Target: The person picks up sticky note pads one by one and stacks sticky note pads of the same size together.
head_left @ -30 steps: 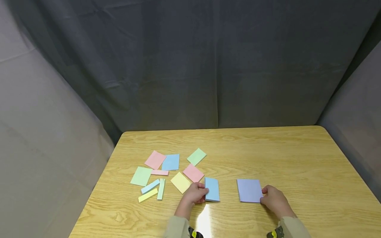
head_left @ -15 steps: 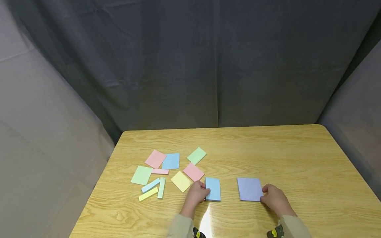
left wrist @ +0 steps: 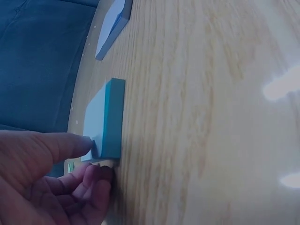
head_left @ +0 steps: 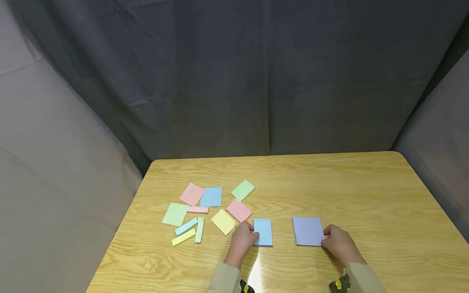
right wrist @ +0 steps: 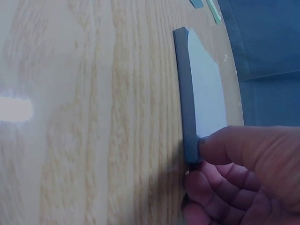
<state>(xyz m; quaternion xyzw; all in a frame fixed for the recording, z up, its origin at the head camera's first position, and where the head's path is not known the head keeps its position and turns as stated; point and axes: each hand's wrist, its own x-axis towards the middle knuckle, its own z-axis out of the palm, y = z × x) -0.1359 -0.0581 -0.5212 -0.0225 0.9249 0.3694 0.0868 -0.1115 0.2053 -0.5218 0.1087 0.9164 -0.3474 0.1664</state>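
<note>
On the wooden table, my left hand (head_left: pixel 242 239) holds a small blue sticky note pad (head_left: pixel 264 232) at its left edge. In the left wrist view the thumb lies on top of this thick pad (left wrist: pixel 112 119), and the other fingers curl at its near end. To the right, my right hand (head_left: pixel 339 243) pinches the right edge of a larger purple sticky note pad (head_left: pixel 307 231). Its thumb presses the top sheet in the right wrist view, with the fingers bent against the pad's (right wrist: pixel 186 93) side. A gap of table separates the two pads, which both lie flat.
Left of my hands lie a yellow pad (head_left: pixel 224 222), pink pads (head_left: pixel 239 210), green pads (head_left: pixel 175 214) and another blue pad (head_left: pixel 211 197). Narrow strips, including a yellow one (head_left: pixel 184 237), are grouped nearby. Grey curtains (head_left: pixel 205 81) surround the table (head_left: pixel 366 195).
My left hand has shifted slightly right with the blue sticky note pad, which has settled from a slight tilt to flat. My right hand keeps its place on the purple one.
</note>
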